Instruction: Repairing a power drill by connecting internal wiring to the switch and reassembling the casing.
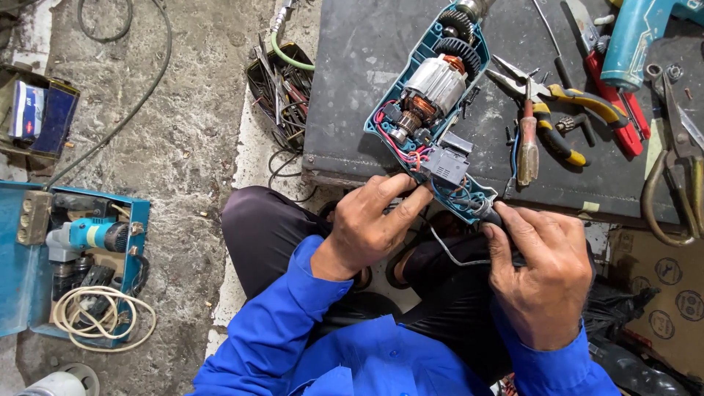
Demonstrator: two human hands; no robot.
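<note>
Left hand (370,224) pinching wires at handle of opened drill (434,110) on table (352,88). Right hand (541,275) closed round drill's black cord (493,217) w/ fingers.

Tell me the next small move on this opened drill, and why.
Probably press the loose wiring down into the handle channel of the open drill. The left hand steadies the handle below the grey switch block, the right hand pinches the black cord at the handle's end, and wires there sit above the teal shell's edge.
</note>
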